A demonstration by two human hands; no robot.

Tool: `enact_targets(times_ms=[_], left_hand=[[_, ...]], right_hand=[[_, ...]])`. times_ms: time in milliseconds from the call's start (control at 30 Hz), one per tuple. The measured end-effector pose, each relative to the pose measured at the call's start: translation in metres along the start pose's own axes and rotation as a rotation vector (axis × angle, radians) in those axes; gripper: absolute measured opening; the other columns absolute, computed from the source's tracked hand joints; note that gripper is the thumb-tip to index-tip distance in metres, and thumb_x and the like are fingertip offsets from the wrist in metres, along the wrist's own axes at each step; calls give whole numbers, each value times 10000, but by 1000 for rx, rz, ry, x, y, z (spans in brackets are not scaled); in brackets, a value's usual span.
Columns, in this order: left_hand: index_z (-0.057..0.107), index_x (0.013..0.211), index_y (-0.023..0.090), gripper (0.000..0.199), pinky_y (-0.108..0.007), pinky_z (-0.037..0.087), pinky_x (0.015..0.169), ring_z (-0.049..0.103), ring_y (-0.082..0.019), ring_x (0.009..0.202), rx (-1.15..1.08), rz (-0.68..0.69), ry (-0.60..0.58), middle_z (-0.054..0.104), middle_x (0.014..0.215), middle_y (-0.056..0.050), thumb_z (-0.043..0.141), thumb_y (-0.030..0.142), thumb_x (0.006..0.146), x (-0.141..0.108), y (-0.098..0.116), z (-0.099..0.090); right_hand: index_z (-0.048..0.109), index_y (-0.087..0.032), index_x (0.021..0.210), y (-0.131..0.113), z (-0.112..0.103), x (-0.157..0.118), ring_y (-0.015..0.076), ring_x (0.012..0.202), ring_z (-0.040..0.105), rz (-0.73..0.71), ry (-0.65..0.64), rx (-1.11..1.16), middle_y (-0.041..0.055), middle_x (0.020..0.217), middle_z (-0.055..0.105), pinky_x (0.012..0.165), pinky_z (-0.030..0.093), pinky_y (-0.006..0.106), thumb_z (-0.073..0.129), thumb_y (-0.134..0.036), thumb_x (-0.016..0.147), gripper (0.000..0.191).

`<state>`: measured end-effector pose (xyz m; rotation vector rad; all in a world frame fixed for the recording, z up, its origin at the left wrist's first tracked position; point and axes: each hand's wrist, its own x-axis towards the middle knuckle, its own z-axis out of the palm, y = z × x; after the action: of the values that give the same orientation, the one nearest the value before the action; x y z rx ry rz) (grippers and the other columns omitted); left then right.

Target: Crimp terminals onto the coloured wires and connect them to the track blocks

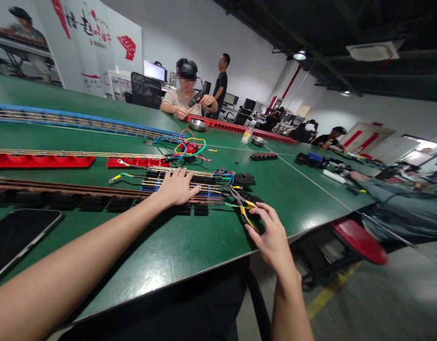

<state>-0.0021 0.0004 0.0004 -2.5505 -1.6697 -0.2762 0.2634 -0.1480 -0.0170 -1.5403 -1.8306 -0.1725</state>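
Observation:
My left hand (pixel 177 188) lies with fingers spread on a black and blue strip assembly (pixel 207 190) crossed by long metal rods. In my right hand (pixel 266 222) are pliers with yellow handles (pixel 244 210), their jaws at the assembly's right end among thin wires. A black connector block (pixel 244 179) sits just beyond the jaws. To the left of my left hand, a green wire with a yellow lug (pixel 122 175) sticks out. Brown rods (pixel 79 186) over black blocks run off to the left.
Red trays (pixel 44 161) and a long blue strip (pixel 79 119) lie farther back, near coloured wires (pixel 190 148). A phone (pixel 21 237) rests at the near left. Across the green table (pixel 293 189), a person holds a drill (pixel 196 98) near a metal bowl (pixel 197 124).

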Motion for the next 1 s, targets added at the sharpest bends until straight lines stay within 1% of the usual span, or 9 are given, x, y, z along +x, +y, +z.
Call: enact_targets(times_ms=[167,300,567,700,800,867,1000], left_hand=[[429,1433,122,677,-530,298,1091,363,-345,1380,8,-6,-6,407,1500,-187,292,565,940,0,0,0],[427,1435,112,682,-533,293,1092,356,-352,1385,-3,-7,-10,398,1504,-193,295,560,938,0,0,-1],[422,1437,110,688,-533,293,1088,357,-355,1384,-1,-7,-13,394,1505,-199,290,564,938,1,0,0],[423,1436,109,683,-530,296,1089,356,-352,1385,6,-6,-19,392,1507,-198,287,560,942,0,1,-1],[441,1424,113,673,-532,294,1090,360,-353,1382,1,-4,-8,399,1502,-198,293,558,942,0,1,-1],[448,1420,119,669,-528,292,1092,363,-348,1381,2,-6,-9,403,1501,-193,294,560,940,1,0,-1],[442,1425,117,677,-534,299,1086,361,-353,1382,2,-7,-8,395,1506,-193,295,565,937,2,0,0]], right_hand=[[610,-214,1054,-4,-4,0,276,1148,597,17,-19,18,130,1238,588,974,487,448,625,-204,798,256],[601,-202,1050,-5,-5,-1,280,1140,608,34,-27,52,138,1221,620,935,517,437,624,-229,801,251],[618,-207,1005,-14,-6,-3,269,1086,627,8,77,25,132,1174,634,874,540,401,633,-284,830,191],[620,-208,991,-22,-8,-3,256,1050,638,8,59,42,126,1151,637,790,558,355,653,-330,839,198],[624,-207,979,-26,-8,-3,251,1010,649,8,68,67,115,1085,663,841,548,374,662,-356,837,209],[632,-205,962,-27,-7,-2,243,960,661,45,68,87,103,1028,676,844,548,376,661,-371,838,209],[640,-195,925,-30,-4,-3,214,835,684,219,29,211,79,938,683,720,567,320,641,-410,851,228]])
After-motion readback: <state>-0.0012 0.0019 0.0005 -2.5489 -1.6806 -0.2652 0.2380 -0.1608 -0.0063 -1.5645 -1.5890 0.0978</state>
